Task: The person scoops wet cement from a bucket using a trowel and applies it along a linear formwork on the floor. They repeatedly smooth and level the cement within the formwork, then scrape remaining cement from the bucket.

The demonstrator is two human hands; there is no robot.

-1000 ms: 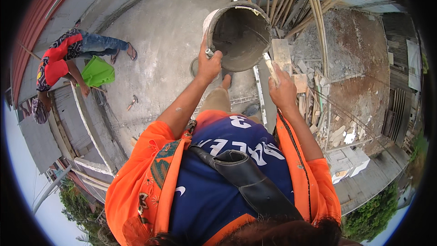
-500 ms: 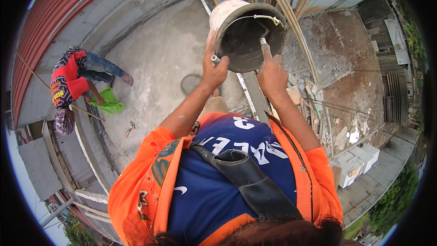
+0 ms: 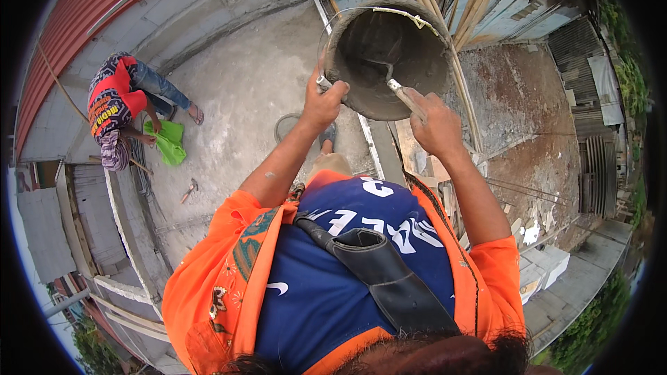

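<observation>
A mortar-coated bucket (image 3: 339,101) is tipped with its mouth toward me, grey wet mortar (image 3: 372,38) inside. My left hand (image 3: 322,103) is closed at the bucket's near left rim; a short pale round end (image 3: 324,82) shows between thumb and fingers, and I cannot tell what it belongs to. My right hand (image 3: 436,123) is wrapped round the handle of a trowel (image 3: 396,86). Its bent metal neck reaches into the bucket, where the mortar-smeared blade is hard to make out.
At left a bent-over co-worker (image 3: 114,104) handles a green bag or cloth (image 3: 168,143). A hammer-like tool (image 3: 189,191) lies on the concrete floor (image 3: 236,90). Long bamboo poles (image 3: 464,97) lean beyond the bucket. Rubble and white blocks (image 3: 545,267) lie at right, near a ledge.
The bucket has turned its mouth more toward me. My right hand has moved right and nearer, drawing the trowel handle back. The co-worker's hands and the green cloth have shifted.
</observation>
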